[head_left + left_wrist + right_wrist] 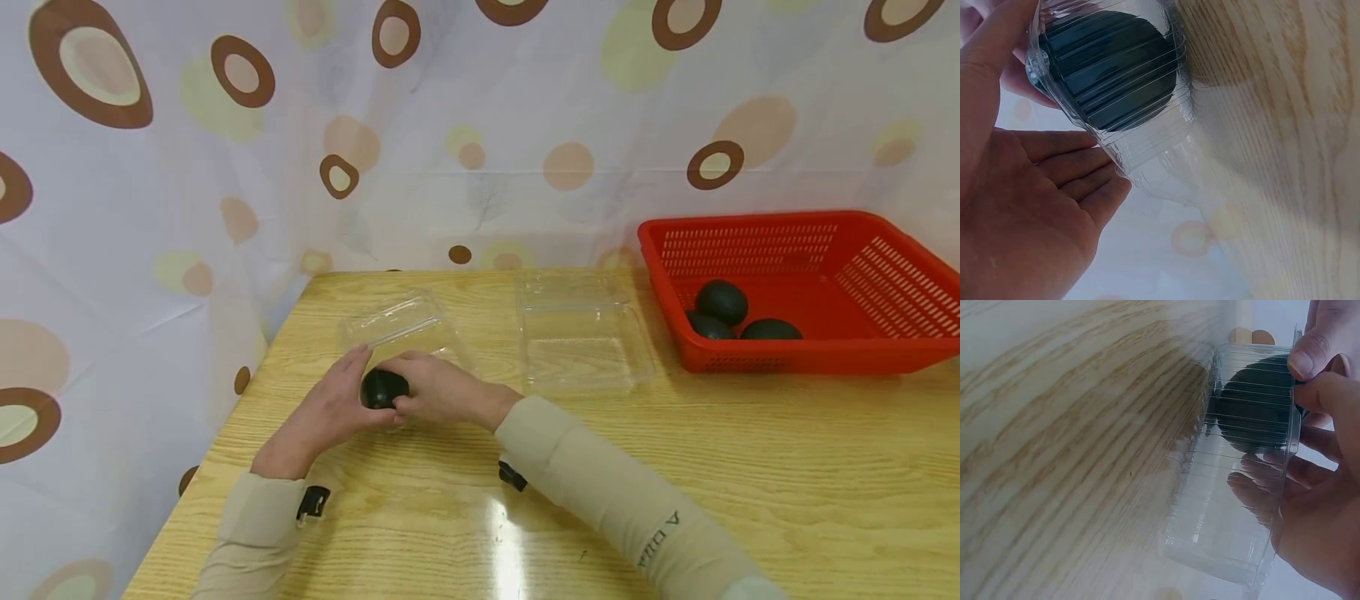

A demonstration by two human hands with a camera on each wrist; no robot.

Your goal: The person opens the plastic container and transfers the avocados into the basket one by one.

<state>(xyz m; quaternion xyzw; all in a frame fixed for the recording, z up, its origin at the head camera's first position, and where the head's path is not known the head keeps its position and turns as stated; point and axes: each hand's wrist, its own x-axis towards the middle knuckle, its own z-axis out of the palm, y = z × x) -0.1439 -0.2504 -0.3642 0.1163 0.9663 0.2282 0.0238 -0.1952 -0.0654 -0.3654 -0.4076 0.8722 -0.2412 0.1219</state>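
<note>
A dark green avocado [385, 388] sits at one end of a clear plastic clamshell box [1200, 531] whose ribbed side faces the wrist cameras. Its lid [397, 321] lies folded back behind the hands. My right hand [442, 390] has its fingers inside the box and grips the avocado from the right. On the other side my left hand [337, 400] is spread wide, thumb towards the front. Its straight fingers [1075, 165] touch the box's rim in the left wrist view. In the right wrist view the avocado [1257, 403] shows through the plastic.
A second open clamshell box [585, 350] stands on the wooden table [420, 517], right of the hands. Further right is a red perforated basket [810, 354] with three dark avocados [722, 302] in its left corner. A patterned curtain [480, 125] hangs behind and at the left.
</note>
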